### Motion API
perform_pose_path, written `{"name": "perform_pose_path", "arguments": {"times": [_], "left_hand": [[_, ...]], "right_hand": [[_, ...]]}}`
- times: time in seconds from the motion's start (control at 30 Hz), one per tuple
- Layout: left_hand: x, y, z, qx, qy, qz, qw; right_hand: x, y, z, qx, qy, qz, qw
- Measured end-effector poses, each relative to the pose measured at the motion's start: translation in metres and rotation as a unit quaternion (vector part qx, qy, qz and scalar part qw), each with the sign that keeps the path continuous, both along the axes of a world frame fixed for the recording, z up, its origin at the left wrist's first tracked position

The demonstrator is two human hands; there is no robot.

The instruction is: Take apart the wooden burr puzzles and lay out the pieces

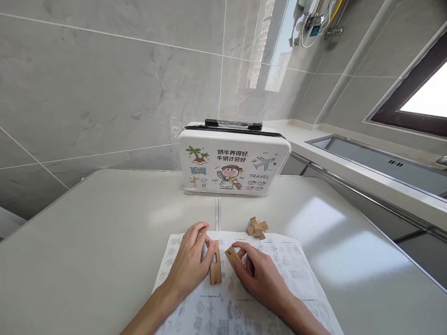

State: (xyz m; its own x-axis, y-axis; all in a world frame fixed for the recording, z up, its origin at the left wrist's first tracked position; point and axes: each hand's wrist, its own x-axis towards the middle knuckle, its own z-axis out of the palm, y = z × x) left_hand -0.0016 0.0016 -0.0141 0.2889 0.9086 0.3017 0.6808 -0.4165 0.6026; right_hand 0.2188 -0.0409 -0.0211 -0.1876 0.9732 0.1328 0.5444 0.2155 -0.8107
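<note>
While left hand (pixel 192 258) pinches a wooden piece (pixel 203 230) | right hand (pixel 261 270) grips block marked 2 (pixel 231 255)

Left hand (pixel 193 255) pinched a piece (pixel 204 230), a notched block (pixel 216 272) by its thumb! Right hand (pixel 257 267) held the block marked 2 (pixel 231 255) over the sheet (pixel 305 284). Beyond, a wooden cluster (pixel 257 228) sat at the sheet's far edge, and a white case (pixel 240 160) stood on the desk (pixel 104 228)!

bright daylight from the window (pixel 428 97); glare patches on the table (pixel 104 228); edges stretched
</note>
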Motion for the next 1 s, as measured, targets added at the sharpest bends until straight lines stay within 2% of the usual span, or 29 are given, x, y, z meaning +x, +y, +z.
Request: {"name": "perform_pose_path", "arguments": {"times": [0.3, 0.53, 0.83, 1.0], "left_hand": [[0.000, 0.001, -0.007, 0.046, 0.023, -0.007, 0.999], [0.001, -0.002, -0.004, 0.039, 0.048, -0.032, 0.998], [-0.001, 0.001, -0.012, 0.037, 0.048, 0.011, 0.998], [0.000, 0.000, -0.010, 0.038, 0.028, 0.016, 0.999]], "right_hand": [[-0.002, -0.001, 0.000, 0.046, -0.062, 0.004, 0.997], [-0.002, -0.004, 0.002, 0.037, -0.069, 0.058, 0.995], [0.002, -0.005, -0.004, 0.051, -0.079, 0.082, 0.992], [0.002, -0.004, -0.003, 0.045, -0.096, 0.082, 0.991]]}}
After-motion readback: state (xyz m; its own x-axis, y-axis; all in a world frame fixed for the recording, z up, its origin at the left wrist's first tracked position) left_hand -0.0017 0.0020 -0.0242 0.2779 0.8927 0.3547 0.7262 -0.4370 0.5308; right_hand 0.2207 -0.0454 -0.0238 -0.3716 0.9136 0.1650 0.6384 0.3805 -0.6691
